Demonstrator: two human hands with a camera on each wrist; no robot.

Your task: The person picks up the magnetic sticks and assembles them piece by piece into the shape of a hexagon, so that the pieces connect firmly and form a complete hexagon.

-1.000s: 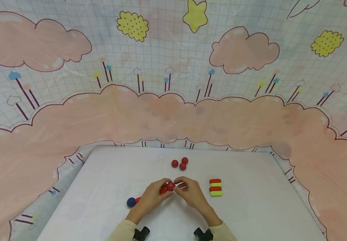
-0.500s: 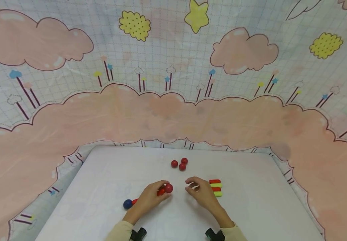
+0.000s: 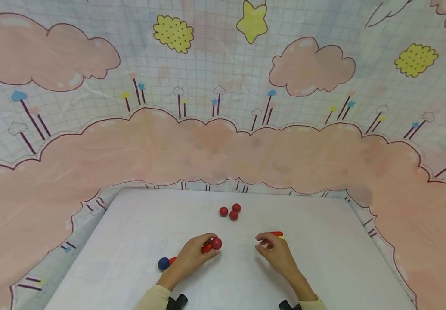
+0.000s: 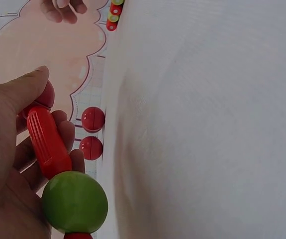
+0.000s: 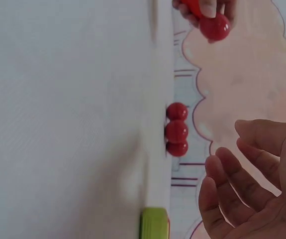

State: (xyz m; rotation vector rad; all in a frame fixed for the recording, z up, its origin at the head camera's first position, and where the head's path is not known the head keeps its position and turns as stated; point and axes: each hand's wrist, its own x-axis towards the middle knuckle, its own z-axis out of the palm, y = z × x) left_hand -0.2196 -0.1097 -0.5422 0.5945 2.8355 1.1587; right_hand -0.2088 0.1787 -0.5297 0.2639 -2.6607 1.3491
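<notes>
Nearest the person, a blue ball ends a toy chain held above the white surface, the left hand's grip curled round a red bar between a green ball and a red ball. Opposite, the right hand hangs with nothing in it, thumb and fingers apart, partly hiding red and yellow-green bars. Good handling likely calls for supporting the chain close to its joints, lest the ends sag, and lifting any bar by fingertip without nudging its neighbour. Farther off, three red balls cluster before a cloud-printed backdrop.
</notes>
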